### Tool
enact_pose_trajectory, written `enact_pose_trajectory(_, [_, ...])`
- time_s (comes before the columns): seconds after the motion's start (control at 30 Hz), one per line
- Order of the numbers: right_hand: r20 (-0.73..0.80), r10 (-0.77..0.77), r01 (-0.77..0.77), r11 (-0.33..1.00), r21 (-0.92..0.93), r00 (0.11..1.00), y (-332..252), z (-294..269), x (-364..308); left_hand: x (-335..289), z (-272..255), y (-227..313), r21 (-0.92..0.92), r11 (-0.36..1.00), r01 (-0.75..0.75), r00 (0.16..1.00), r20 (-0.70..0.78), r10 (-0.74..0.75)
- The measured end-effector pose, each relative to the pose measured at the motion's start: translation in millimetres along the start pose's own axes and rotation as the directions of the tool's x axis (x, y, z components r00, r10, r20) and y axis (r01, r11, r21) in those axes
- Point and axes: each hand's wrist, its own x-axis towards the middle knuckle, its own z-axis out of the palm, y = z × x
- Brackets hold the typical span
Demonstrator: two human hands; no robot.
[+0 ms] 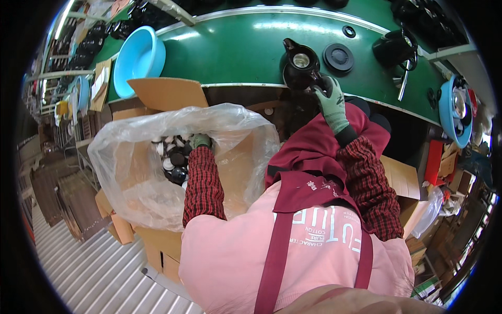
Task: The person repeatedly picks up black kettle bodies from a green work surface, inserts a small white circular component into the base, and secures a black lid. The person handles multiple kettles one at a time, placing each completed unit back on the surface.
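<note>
On the green bench stands a glossy black jug, uncovered, with a shiny metal inner mouth facing up. My gloved right hand has its fingers around the jug's handle side at the bench's near edge. A round black lid lies flat just right of the jug. My gloved left hand reaches down into a cardboard box lined with a clear plastic bag. Several black and white round cap-like parts lie in the bag around that hand, whose fingers are mostly hidden.
A blue basin stands at the bench's left. Further right are a small black ring, a second black jug and a metal rod. Another blue basin holding parts sits at the far right. An opened box flap sticks up by the bench edge.
</note>
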Motion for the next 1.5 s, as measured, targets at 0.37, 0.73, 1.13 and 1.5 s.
enact_pose_trajectory(0.37, [-0.008, -0.047, 0.046, 0.994, -0.100, 0.999, 5.6, -0.7, 0.2, -107.4, -150.6, 25.4, -0.332, 0.672, -0.662, 0.598, 0.306, 0.741])
enact_pose_trajectory(0.73, [0.004, -0.051, 0.051, 0.982, -0.181, 0.999, -0.1, 6.2, 9.2, -161.7, -314.1, 353.0, -0.533, 0.076, -0.843, 0.428, -0.578, 0.695])
enact_pose_trajectory(1.13, [0.010, -0.049, 0.050, 0.974, -0.221, 0.999, -5.6, 11.7, 5.0, -179.6, -366.8, 410.3, 0.199, 0.427, -0.882, 0.406, -0.138, 0.903])
enact_pose_trajectory(1.5, [0.058, 0.038, -0.025, 0.975, -0.220, 0.998, -20.3, 7.6, 9.2, -182.5, -380.4, 427.6, 0.262, 0.406, -0.876, 0.426, 0.025, 0.904])
